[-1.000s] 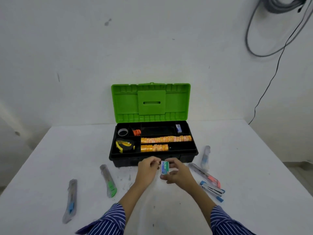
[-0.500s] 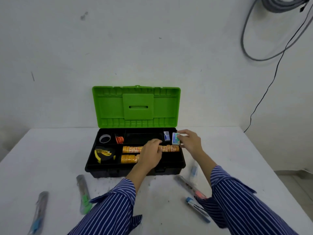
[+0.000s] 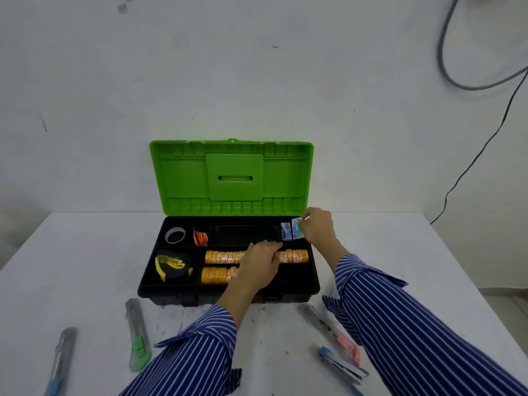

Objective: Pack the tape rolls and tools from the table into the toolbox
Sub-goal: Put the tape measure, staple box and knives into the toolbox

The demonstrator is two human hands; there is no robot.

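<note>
The black toolbox [image 3: 160, 284] stands open, its green lid [image 3: 231, 178] upright against the wall. My right hand [image 3: 317, 227] holds a small green-and-white box [image 3: 297, 232] in the tray's back right compartment, beside a blue-and-white box [image 3: 285, 232]. My left hand [image 3: 261, 265] rests palm down on the two rows of orange tape rolls [image 3: 223, 257], fingers loosely apart. A yellow-black tape measure [image 3: 171, 265], a grey tape roll [image 3: 175, 235] and orange clips [image 3: 200, 238] lie in the left compartments.
Utility knives lie on the white table [image 3: 85, 252]: a green one [image 3: 138, 342] and a blue one [image 3: 61, 361] front left, a pink one [image 3: 333, 331] and a blue one [image 3: 341, 364] front right. A cable [image 3: 480, 147] hangs down the wall at right.
My right hand carried the small green-and-white box from in front of the toolbox into its back right compartment. My left hand moved from the box onto the tape rolls.
</note>
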